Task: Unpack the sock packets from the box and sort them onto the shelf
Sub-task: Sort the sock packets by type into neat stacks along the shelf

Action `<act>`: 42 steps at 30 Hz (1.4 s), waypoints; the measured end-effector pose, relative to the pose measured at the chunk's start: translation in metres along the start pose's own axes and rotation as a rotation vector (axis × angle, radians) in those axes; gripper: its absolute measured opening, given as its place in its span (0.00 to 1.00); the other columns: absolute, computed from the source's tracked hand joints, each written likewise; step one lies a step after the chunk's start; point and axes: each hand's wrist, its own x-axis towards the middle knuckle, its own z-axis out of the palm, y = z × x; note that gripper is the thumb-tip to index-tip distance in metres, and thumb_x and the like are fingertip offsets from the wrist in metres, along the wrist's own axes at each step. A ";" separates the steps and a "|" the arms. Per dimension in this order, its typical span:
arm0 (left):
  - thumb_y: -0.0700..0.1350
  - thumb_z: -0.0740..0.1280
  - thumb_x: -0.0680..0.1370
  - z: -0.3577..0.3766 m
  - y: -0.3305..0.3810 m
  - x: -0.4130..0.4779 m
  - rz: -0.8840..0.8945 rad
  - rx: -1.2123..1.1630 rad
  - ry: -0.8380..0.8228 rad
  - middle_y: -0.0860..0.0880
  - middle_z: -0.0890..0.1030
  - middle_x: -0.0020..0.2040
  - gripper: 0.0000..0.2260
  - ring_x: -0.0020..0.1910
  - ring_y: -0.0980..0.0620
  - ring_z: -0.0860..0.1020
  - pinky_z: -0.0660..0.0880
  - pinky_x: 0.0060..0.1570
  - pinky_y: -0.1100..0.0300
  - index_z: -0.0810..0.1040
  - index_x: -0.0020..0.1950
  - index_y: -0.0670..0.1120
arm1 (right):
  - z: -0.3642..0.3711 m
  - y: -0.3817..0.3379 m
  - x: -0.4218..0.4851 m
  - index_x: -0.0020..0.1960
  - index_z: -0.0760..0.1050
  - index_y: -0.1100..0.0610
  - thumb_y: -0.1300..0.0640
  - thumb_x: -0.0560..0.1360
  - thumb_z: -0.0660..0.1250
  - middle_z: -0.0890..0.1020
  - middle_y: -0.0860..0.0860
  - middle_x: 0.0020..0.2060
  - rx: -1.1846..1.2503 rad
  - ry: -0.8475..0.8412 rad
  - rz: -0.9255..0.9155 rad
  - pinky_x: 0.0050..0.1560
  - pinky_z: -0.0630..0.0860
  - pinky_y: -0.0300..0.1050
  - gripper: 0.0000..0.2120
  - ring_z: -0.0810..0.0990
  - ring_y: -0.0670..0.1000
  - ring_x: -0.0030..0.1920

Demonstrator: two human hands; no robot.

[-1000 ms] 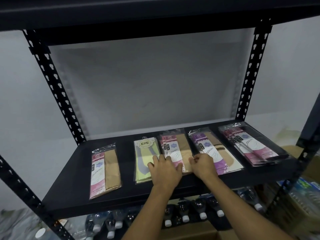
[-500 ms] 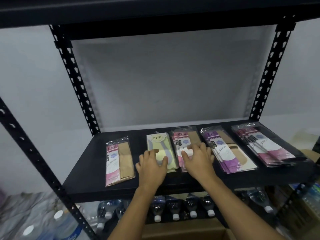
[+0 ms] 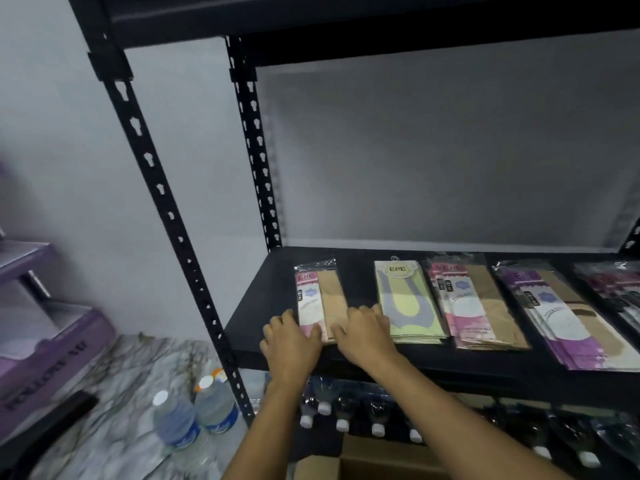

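shifted leftward from the middle piles (image 3: pixel 460 306) to the far-left pink packet (image 3: pixel 320 296), lying flat near the front of the shelf (image 3: pixel 273 282). pressing its near end with left hand (image 3: pixel 291 342) and right hand (image 3: pixel 369 332), fingers loose, clasping nothing. probably squaring up sorted rows.

**Pinks, purple and pale green on black**

The shelf (image 3: pixel 277 271) is matt black. The leftmost sock packet (image 3: pixel 320 296) shows a pink-and-white card beside beige fabric. At its three o'clock lies a pale yellow-green packet (image 3: pixel 403 299) with a grey U-shaped pattern, followed by a pink packet (image 3: pixel 474 303) with tan fabric and a purple-and-white stack (image 3: pixel 561 317). At the shelf's seven o'clock the floor (image 3: pixel 114 393) is white marble veined grey — on it a purple box (image 3: pixel 52 358) and blue-labelled, white-capped bottles (image 3: pixel 176 420).
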 end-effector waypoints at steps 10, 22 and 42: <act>0.48 0.71 0.73 -0.001 -0.005 0.016 -0.082 -0.235 -0.126 0.48 0.80 0.61 0.25 0.62 0.45 0.76 0.69 0.64 0.48 0.71 0.68 0.44 | 0.003 -0.015 0.014 0.58 0.76 0.58 0.44 0.71 0.68 0.78 0.57 0.58 0.035 -0.120 0.199 0.59 0.71 0.49 0.22 0.73 0.59 0.60; 0.33 0.70 0.74 -0.031 0.023 -0.010 0.019 -0.955 -0.241 0.47 0.83 0.49 0.17 0.46 0.50 0.83 0.81 0.45 0.58 0.77 0.59 0.49 | -0.030 0.022 -0.012 0.58 0.75 0.58 0.65 0.71 0.72 0.79 0.51 0.44 1.025 0.056 0.292 0.52 0.81 0.49 0.16 0.81 0.51 0.46; 0.39 0.71 0.76 0.041 0.164 -0.087 0.263 -0.820 -0.448 0.54 0.79 0.47 0.22 0.45 0.54 0.82 0.80 0.40 0.62 0.71 0.69 0.46 | -0.120 0.170 -0.065 0.61 0.75 0.58 0.64 0.73 0.71 0.80 0.49 0.46 0.876 0.412 0.395 0.45 0.78 0.41 0.17 0.80 0.47 0.46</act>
